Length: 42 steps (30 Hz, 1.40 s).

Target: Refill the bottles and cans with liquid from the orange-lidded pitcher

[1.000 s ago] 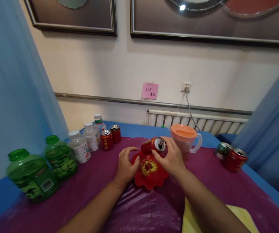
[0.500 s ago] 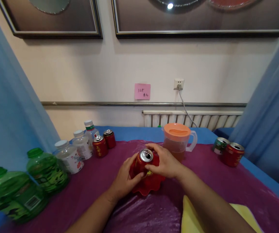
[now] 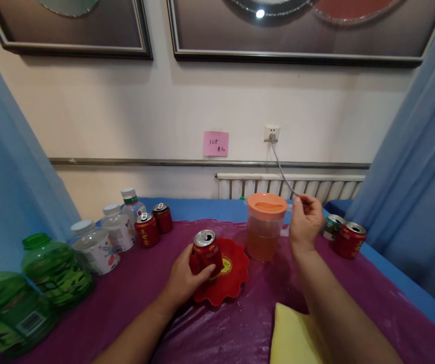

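Note:
My left hand is wrapped around an opened red drink can, which stands upright over the left part of a red scalloped dish. Part of the dish's yellow printed centre shows beside the can. Further right is a clear plastic pitcher with an orange lid and amber liquid inside. At its handle side, my right hand is closed, fingers curled around the handle, most of which it hides. The pitcher stands upright on the purple cover.
Two red cans, several clear bottles with white caps and green jugs line the left. A green can and a red can stand at right. A yellow cloth lies in front on the purple sheet.
My right hand has let go of the can and moved right to the pitcher's handle. The left hand keeps the can, now further left over the dish. The view has shifted slightly.

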{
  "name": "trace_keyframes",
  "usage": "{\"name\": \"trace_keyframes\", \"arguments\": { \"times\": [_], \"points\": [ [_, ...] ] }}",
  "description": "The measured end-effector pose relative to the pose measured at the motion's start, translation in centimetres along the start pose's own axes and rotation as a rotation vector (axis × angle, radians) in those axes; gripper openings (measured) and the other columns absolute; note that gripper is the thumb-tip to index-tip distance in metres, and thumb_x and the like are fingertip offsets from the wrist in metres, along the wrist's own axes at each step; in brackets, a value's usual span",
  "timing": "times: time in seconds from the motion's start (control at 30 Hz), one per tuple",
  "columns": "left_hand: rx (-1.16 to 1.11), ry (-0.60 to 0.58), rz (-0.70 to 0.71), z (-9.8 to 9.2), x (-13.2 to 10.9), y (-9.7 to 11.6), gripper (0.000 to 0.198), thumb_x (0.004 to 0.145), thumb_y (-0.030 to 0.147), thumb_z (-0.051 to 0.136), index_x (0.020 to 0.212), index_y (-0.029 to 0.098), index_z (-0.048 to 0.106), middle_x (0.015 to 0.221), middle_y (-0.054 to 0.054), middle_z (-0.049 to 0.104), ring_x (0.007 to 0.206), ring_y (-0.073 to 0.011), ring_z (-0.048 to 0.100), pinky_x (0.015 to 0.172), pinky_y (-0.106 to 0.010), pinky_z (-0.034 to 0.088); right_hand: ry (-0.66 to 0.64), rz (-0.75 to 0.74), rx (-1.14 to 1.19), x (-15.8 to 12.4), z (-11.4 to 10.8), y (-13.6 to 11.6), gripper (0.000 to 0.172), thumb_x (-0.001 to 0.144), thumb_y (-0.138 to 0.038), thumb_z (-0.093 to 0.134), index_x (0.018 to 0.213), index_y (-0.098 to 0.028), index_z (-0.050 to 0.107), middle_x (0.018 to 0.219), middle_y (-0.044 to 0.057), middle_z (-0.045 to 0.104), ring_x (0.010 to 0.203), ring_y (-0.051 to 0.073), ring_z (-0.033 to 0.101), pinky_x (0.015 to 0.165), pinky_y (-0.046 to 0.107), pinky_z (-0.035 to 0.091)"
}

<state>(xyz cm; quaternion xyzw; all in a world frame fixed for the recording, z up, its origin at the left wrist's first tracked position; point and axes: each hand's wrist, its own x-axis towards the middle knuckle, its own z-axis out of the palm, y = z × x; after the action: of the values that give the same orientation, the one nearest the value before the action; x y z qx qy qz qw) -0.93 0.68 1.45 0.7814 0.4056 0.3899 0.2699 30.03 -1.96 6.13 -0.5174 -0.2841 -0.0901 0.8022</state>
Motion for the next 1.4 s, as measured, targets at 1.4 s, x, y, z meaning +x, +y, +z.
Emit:
{"name": "trace_keyframes", "arguments": {
  "times": [1.4],
  "points": [
    [-0.088,0.016,-0.035,0.8,-1.0,-0.9,0.055,0.072,0.035,0.08,0.122,0.018,0.063,0.121,-0.012,0.074,0.109,-0.03,0.07,0.099,-0.046,0.054,-0.203,0.231,0.067,1.3,1.4,-4.9,0.058,0.065,-0.073,0.078,0.065,-0.018,0.061,0.057,-0.004,0.051,0.051,0.01,0.041,0.045,0.025,0.031]
  ]
}}
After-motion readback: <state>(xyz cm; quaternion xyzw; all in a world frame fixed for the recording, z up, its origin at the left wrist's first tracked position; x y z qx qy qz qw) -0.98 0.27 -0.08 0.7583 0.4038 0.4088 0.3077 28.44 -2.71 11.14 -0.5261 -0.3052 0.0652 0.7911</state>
